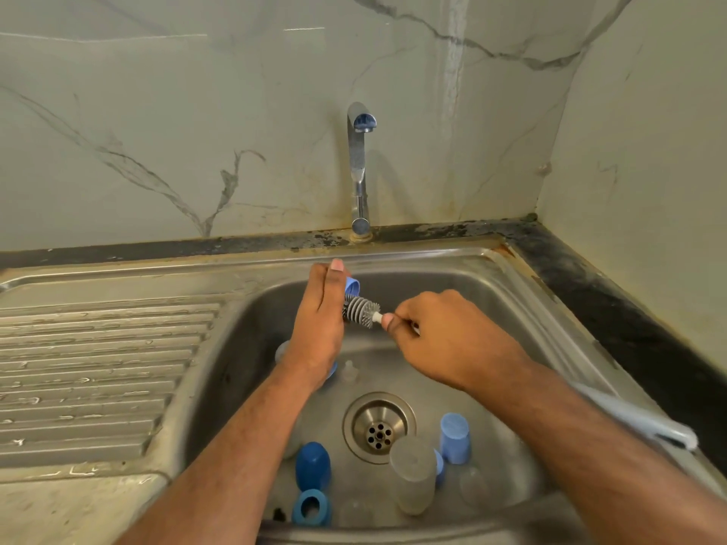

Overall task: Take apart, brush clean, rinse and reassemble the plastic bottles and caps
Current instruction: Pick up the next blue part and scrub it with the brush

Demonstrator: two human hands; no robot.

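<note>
Nearest you, along the front of the sink (523, 293), the parts waiting their turn lie loose: a blue ring (311, 507), a dark blue cap (312, 466), a clear bottle (413, 479) on its side and a light blue cap (455, 437) just beside the drain (379, 426); keep your forearms lifted so you do not knock them about. Further in, your right hand (440, 340) pinches the white stem of the grey brush (362, 311) close to the bristles, which gives good control, so keep that short grip. Your left hand (320, 320) curls round a small blue cap (353, 287), only its rim showing past the fingers, with the brush head against it. You seem to be scrubbing this cap: turn the cap against the bristles rather than sawing, and work them into the rim and any thread inside. Hold it low over the basin to keep splashes in. Beyond, the tap (360, 167) shows no water running; rinsing likely comes next.
</note>
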